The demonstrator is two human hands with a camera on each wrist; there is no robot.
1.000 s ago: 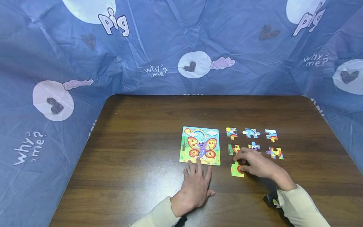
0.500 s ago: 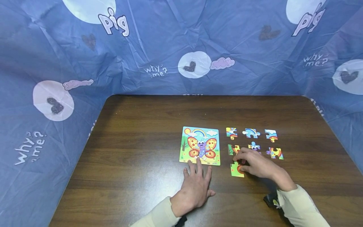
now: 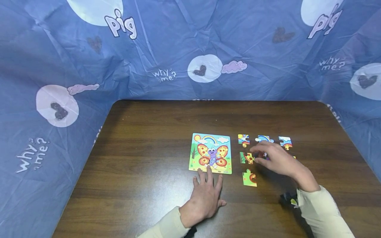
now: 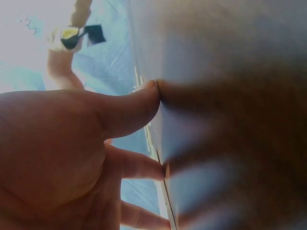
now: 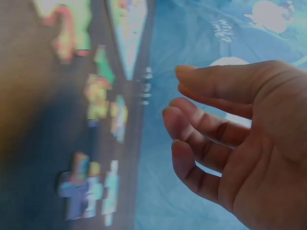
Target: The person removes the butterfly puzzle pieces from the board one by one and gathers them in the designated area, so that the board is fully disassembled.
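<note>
My left hand (image 3: 203, 198) rests on the table with fingers spread, its fingertips at the lower edge of a square butterfly picture board (image 3: 209, 148). Thumb and fingertips of that hand press on the tabletop in the left wrist view. Over the middle row of puzzle pieces hovers my right hand (image 3: 281, 162), fingers loosely bent; the right wrist view shows nothing held. Below and left of it lies a green and red puzzle piece (image 3: 248, 178). A green and yellow piece (image 3: 246, 158) sits close to its fingertips. The hand mostly hides the other middle-row pieces.
Along the top row lie a sun piece (image 3: 242, 138), a rainbow piece (image 3: 264, 138) and a cloud piece (image 3: 285, 141). The brown wooden table (image 3: 143, 148) ends at a blue printed cloth (image 3: 166, 43) behind and at both sides.
My right hand has left the green and red piece, rising and shifting up and right over the middle row. The piece stays on the table. My left hand holds its place.
</note>
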